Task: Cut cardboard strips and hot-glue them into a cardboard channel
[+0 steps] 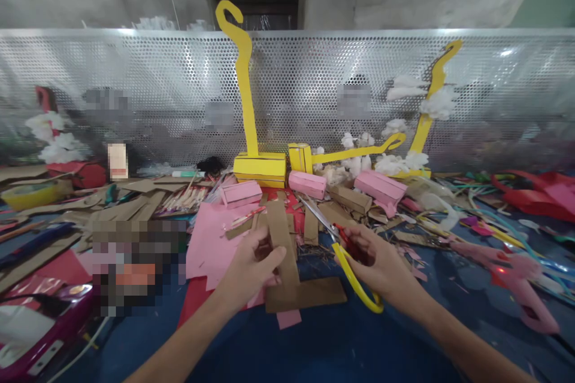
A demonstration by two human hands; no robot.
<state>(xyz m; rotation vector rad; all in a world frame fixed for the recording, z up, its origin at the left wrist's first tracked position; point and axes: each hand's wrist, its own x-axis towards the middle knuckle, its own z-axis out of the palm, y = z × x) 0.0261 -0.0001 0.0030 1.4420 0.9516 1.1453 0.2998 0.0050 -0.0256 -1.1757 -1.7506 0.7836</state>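
My left hand [254, 260] pinches a long flat cardboard strip [284, 239], thumb on its face. The strip's lower end meets another cardboard piece [320, 293] that lies crosswise near the table's front; whether they are joined I cannot tell. In my right hand [375, 257] is a pair of scissors [326, 221] with one yellow and one red handle. Their blades point up and left, spread slightly apart, beside the strip and not touching it. Pink paper [211, 245] lies under and left of my left hand.
Several pink paper-covered blocks [308, 184] stand behind my hands, near a yellow box with a tall hook [248, 90]. A pink glue gun [512, 272] with a red light lies right. A purple power strip [49, 335] sits front left. A perforated metal panel [179, 78] closes the back.
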